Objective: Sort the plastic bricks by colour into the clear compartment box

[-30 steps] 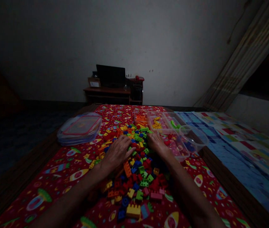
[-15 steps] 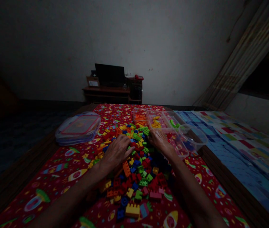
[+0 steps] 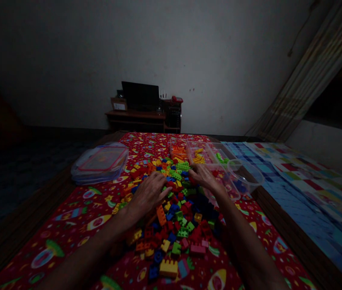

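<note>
A heap of mixed toy building bricks (image 3: 171, 225) in red, blue, green, yellow and orange lies between my forearms. My left hand (image 3: 149, 191) rests palm down on its left side, thumb apart from the fingers, holding nothing that I can see. At the upper right of the heap is my right hand (image 3: 202, 176), its fingers curled down among the bricks; whatever they grip is hidden. Close to its fingertips lie light green bricks (image 3: 183, 165). Beyond it, clear plastic boxes hold sorted orange bricks (image 3: 178, 151), yellow bricks (image 3: 199, 158) and green bricks (image 3: 221, 158).
A round clear tub (image 3: 255, 181) stands right of the boxes. Stacked clear lids (image 3: 100, 163) lie at the left on the red patterned cloth (image 3: 77, 237). A desk with a monitor (image 3: 141, 95) stands by the wall.
My right hand has shifted slightly, and its fingers have changed pose at the heap's edge. Some green and blue bricks near it have moved. My left hand stays almost still.
</note>
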Demonstrator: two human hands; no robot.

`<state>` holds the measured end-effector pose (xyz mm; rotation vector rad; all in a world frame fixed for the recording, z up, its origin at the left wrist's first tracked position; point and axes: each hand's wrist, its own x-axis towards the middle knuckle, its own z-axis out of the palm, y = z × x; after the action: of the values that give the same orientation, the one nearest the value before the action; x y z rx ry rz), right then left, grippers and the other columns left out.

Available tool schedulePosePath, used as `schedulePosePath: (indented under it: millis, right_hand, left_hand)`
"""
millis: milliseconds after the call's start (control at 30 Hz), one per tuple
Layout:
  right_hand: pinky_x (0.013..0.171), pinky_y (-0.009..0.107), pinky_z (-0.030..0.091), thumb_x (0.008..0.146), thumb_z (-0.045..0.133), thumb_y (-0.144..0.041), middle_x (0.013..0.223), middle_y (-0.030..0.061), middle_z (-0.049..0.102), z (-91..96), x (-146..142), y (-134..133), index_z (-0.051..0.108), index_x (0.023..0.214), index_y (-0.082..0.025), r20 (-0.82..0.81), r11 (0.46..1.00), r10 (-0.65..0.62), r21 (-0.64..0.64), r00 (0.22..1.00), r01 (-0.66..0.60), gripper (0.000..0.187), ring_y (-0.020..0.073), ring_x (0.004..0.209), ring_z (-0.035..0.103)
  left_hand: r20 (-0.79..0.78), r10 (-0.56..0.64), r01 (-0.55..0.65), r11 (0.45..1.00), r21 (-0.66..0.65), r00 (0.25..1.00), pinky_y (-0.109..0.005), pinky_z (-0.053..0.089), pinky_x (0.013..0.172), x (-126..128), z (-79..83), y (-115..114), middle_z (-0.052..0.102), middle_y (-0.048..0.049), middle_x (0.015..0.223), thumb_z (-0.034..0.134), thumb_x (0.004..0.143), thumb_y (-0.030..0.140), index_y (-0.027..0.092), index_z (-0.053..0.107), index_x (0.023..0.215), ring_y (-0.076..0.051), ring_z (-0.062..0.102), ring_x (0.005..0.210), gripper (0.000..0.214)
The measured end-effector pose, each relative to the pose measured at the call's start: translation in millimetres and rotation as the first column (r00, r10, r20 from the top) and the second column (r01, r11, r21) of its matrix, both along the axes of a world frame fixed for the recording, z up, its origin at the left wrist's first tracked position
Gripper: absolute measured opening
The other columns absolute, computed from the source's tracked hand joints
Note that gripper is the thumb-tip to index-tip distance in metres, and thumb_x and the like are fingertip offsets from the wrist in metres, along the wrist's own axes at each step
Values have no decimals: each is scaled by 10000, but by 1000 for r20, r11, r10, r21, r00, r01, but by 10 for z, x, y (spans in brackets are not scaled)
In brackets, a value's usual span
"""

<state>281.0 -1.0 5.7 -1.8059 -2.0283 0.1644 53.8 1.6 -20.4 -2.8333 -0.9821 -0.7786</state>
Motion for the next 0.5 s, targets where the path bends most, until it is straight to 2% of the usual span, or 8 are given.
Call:
schedulePosePath:
  millis: [133,233,367,500]
  right_hand:
    - [525,219,240,813,399,-196,589,-12,515,50,44,22,589,680,-142,-116,995,99,-12,988,-101,239,102,548,433]
    - [535,227,258,812,418,-212,601,-3,542,99,140,-12,600,696,-143,-110,998,58,38,992,-54,227,108,554,446]
    - [565,245,304,824,414,-243,678,41,614,167,402,-39,639,762,-148,-36,976,-168,137,985,171,252,135,596,498]
    - [671,277,366,850,397,-237,860,123,683,252,759,66,678,910,-132,84,882,-444,215,892,418,305,202,770,588]
  left_hand:
    - [11,-25,25,1000,2,1000,-338,429,719,-12,33,-13,564,-54,828,472,921,359,192,504,765,-212,503,822,231]
    - [0,-32,32,999,-14,999,-317,415,684,-34,10,10,546,-40,822,492,912,378,195,484,768,-200,488,800,233]
    - [21,-43,44,998,-34,999,-306,413,671,-60,-33,48,534,-31,821,492,909,366,197,476,797,-190,489,786,204]
    - [62,-20,26,996,-88,998,-315,445,702,-63,-25,60,565,-50,880,489,904,320,189,500,883,-199,530,824,133]
